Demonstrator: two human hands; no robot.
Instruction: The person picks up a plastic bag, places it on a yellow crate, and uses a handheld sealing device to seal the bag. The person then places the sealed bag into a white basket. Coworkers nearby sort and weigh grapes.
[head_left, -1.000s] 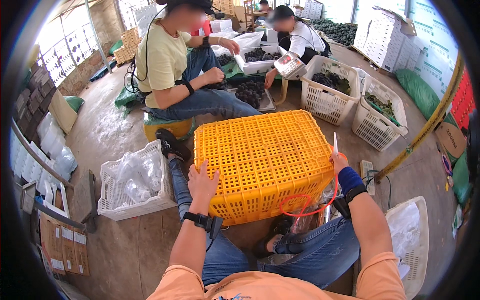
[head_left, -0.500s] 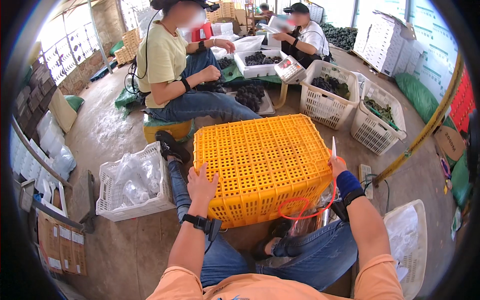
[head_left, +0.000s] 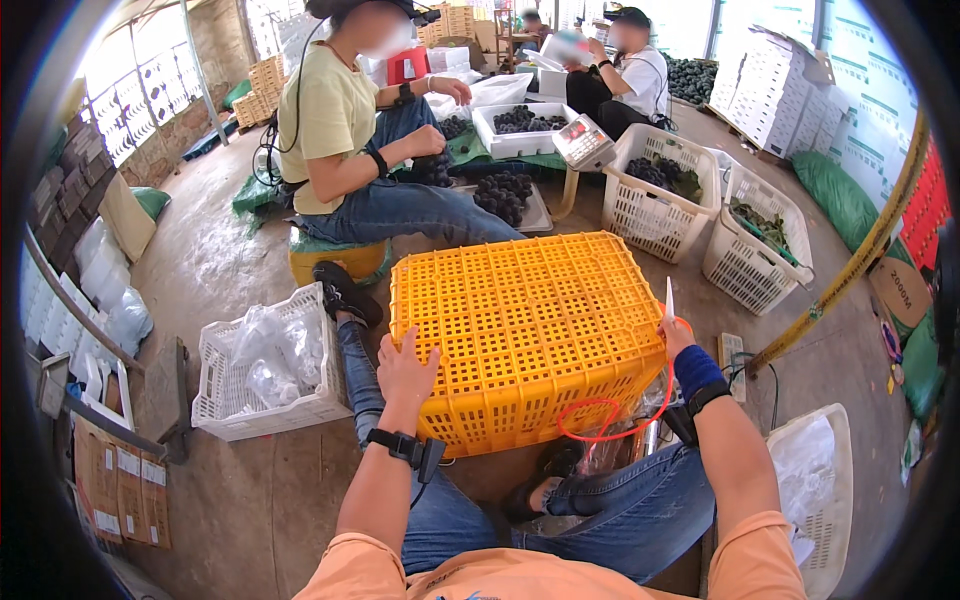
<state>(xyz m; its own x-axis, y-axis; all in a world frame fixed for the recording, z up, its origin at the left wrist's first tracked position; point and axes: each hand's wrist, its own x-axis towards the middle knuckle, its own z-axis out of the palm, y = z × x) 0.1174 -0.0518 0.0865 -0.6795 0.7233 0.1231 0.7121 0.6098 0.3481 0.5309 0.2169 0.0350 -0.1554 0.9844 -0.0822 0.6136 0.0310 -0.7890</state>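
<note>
An upturned yellow plastic crate point(head_left: 530, 320) stands in front of my knees. My left hand point(head_left: 405, 370) lies flat on its near left corner, fingers spread, holding nothing. At the crate's right edge, my right hand point(head_left: 675, 335) is closed around a thin white stick-like tool point(head_left: 669, 298) that points up. A red cord loop point(head_left: 610, 415) hangs from that hand down the crate's front right side. A blue band wraps my right wrist, and a black watch sits on my left.
A white basket with clear plastic bags point(head_left: 265, 365) sits at my left. A person in a yellow shirt point(head_left: 340, 130) sits beyond the crate by trays of dark grapes point(head_left: 505, 190). White baskets point(head_left: 665, 190) stand at the right, another white basket point(head_left: 820, 480) at my right knee.
The view has shifted slightly, so the crate sits a little lower and closer. Both hands keep their places on the crate. The people behind have moved their arms.
</note>
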